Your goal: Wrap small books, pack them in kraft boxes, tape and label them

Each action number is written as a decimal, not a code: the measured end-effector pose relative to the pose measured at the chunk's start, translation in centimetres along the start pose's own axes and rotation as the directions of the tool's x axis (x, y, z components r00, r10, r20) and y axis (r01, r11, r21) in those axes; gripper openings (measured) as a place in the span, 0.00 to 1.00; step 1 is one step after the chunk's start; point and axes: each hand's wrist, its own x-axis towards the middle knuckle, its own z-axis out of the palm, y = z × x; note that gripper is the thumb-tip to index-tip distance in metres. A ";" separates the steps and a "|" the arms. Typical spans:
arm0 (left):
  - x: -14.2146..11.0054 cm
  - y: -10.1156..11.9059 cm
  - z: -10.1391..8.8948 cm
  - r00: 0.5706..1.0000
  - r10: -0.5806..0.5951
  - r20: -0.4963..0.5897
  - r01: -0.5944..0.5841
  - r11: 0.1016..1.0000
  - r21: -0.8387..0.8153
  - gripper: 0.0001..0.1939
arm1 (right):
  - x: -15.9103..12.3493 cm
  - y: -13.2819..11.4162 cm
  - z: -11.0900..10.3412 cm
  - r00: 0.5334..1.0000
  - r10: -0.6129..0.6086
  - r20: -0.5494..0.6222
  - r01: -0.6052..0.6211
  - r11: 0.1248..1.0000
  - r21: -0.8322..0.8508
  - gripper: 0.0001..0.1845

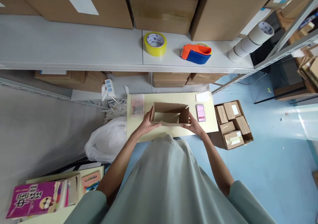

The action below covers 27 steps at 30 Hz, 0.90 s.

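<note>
A small cardboard box (171,107) stands between my two hands over the pale yellow table (171,97). Its top is open, and a pale surface like the tabletop shows through inside. My left hand (147,123) grips the box's left end, fingers along its near side. At the opposite end, my right hand (194,123) grips it the same way. Left of the box lies a clear-wrapped pinkish packet (137,105). A pink card or phone, partly blurred (200,112), rests to the right, below a white paper slip (202,97).
Above the table, a grey shelf (99,45) holds yellow tape (155,44), an orange-and-blue tape dispenser (196,53) and white rolls (250,42). A carton of small boxes (230,124) stands right on the floor. Left are a white plastic bag (106,139), a power strip (109,87) and books (34,199).
</note>
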 end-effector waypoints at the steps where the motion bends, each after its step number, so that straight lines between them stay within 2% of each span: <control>1: -0.2 -0.2 0.1 1.000 0.001 0.007 -0.001 1.000 0.018 0.62 | -0.2 -0.1 0.1 1.000 -0.001 -0.009 0.001 1.000 0.007 0.68; 4: -1.0 0.2 0.0 0.998 -0.051 0.033 0.052 0.998 -0.029 0.58 | -0.8 -0.6 0.3 0.999 0.011 -0.039 -0.010 1.000 0.028 0.62; 7: -1.6 1.1 -0.4 0.993 -0.104 0.056 0.111 0.984 -0.140 0.46 | -1.1 -0.8 0.2 0.990 0.064 -0.127 -0.061 0.998 0.030 0.52; 9: -1.7 1.7 -0.5 0.992 -0.127 0.004 0.126 0.980 -0.152 0.40 | -1.0 -0.9 0.0 0.972 0.095 -0.216 -0.101 0.995 -0.019 0.46; 11: -1.4 2.0 -0.6 0.982 -0.149 -0.118 0.141 0.988 -0.069 0.37 | -0.8 -1.3 -0.3 0.955 0.102 -0.280 -0.147 0.978 -0.147 0.40; 14: -0.5 2.1 -0.5 0.953 -0.151 -0.264 0.203 0.962 0.183 0.28 | -0.1 -2.3 -0.4 0.949 0.094 -0.301 -0.215 0.892 -0.398 0.29; 17: 0.4 2.4 -0.5 0.956 -0.168 -0.242 0.255 0.883 0.394 0.15 | 0.7 -3.3 -0.1 0.947 0.115 -0.299 -0.269 0.793 -0.547 0.19; 21: 1.2 3.9 0.0 0.964 -0.177 -0.201 0.262 0.775 0.575 0.05 | 1.9 -4.0 0.2 0.932 0.129 -0.338 -0.318 0.739 -0.594 0.15; 24: 1.7 5.6 0.8 0.960 -0.209 -0.187 0.281 0.696 0.661 0.04 | 2.9 -4.6 0.0 0.930 0.124 -0.345 -0.333 0.683 -0.651 0.13; 27: 2.5 7.5 2.1 0.945 -0.263 -0.192 0.318 0.617 0.720 0.10 | 4.0 -5.5 -0.3 0.937 0.160 -0.311 -0.345 0.564 -0.750 0.15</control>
